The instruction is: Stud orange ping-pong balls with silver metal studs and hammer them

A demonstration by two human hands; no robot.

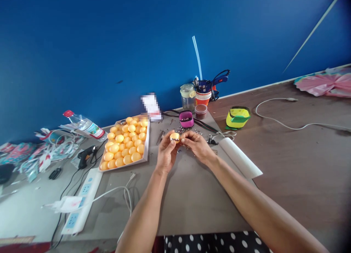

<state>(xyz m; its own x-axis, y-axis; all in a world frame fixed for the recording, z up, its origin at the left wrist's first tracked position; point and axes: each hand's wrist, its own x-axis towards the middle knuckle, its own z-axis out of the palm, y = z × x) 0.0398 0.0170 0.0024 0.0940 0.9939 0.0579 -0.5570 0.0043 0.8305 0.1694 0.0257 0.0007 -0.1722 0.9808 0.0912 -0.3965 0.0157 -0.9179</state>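
Above the middle of the table, my left hand [166, 153] is closed around an orange ball [174, 135] that has small shiny pieces along its lower side. My right hand [197, 145] is pinched just to the right of the ball, its fingertips at or very near it. Whatever lies between those fingertips is too small to make out. Behind both hands, small shiny metal pieces [183, 130] are scattered near a purple container [186, 118] with more bits inside. Left of my hands, a shallow white box [146, 143] holds several orange balls [124, 145].
A power strip [86, 194] with a white cable lies front left, near a black glue gun [85, 156] and a bottle [90, 127]. A jar [188, 96] and orange cups [203, 98] stand by the wall. Rightward are a white roll [241, 157] and a yellow-green container [238, 117].
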